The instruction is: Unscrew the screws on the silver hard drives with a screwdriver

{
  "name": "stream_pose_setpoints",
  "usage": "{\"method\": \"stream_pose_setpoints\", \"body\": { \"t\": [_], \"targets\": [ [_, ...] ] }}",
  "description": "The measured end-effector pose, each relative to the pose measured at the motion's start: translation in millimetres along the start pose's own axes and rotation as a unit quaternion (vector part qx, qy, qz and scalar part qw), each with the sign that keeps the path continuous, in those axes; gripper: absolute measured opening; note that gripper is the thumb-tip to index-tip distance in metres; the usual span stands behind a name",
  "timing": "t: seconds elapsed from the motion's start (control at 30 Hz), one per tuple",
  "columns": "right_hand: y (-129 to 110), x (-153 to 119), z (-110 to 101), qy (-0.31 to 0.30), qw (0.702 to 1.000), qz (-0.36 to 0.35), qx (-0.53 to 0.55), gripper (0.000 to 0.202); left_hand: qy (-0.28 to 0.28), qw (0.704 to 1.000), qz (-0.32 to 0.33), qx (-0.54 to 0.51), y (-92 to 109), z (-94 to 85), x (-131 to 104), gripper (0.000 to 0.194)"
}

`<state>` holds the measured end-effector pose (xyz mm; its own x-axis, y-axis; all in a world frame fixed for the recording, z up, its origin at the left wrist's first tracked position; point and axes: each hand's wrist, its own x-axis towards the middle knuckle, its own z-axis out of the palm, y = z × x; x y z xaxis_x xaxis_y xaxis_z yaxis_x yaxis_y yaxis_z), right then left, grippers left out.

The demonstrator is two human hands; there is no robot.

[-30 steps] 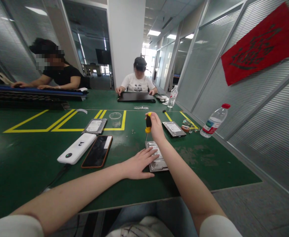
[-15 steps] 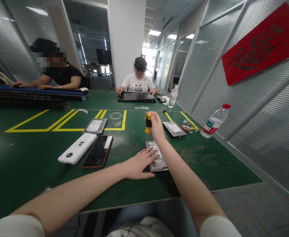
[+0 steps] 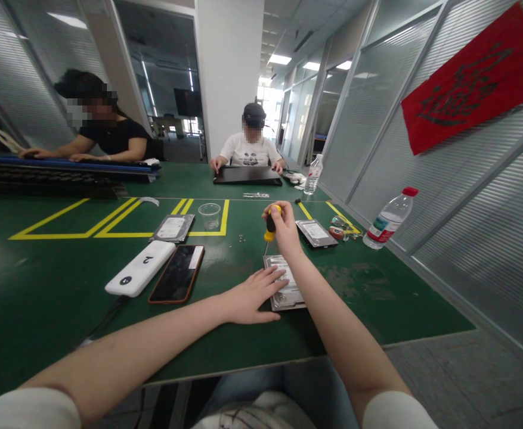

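A silver hard drive lies on the green table in front of me. My left hand rests on its left side, fingers spread flat over the label. My right hand is closed round a yellow and black screwdriver that stands nearly upright, its shaft pointing down to the drive's far left corner. The tip is too small to make out. Several tiny screws lie on the table to the left of the screwdriver.
Left are a phone, a white power bank, another drive and a clear cup. Right are a third drive, a tape roll and a bottle. Two people sit across the table.
My right hand has turned slightly about the screwdriver's handle, and the handle leans a little more to the right. My left hand has stayed on the drive.
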<state>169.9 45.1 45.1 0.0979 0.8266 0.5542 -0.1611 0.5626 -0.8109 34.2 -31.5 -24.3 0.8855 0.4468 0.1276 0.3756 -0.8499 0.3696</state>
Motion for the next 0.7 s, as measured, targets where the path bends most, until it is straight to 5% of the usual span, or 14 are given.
{"method": "stream_pose_setpoints", "body": {
  "t": [0.27,0.6,0.7],
  "targets": [
    [4.4,-0.1,-2.5,0.009,0.998,-0.001,0.063,0.041,0.000,1.000,0.003,0.000,-0.4,1.1,0.2,0.081],
    [-1.2,0.1,-3.8,0.013,0.997,-0.021,-0.068,0.033,-0.008,1.000,-0.002,0.007,0.7,0.7,0.8,0.082],
    [3.5,0.7,-3.7,0.003,1.000,-0.002,-0.008,0.035,-0.005,1.000,0.000,0.005,0.9,0.3,0.8,0.082]
  ]
}}
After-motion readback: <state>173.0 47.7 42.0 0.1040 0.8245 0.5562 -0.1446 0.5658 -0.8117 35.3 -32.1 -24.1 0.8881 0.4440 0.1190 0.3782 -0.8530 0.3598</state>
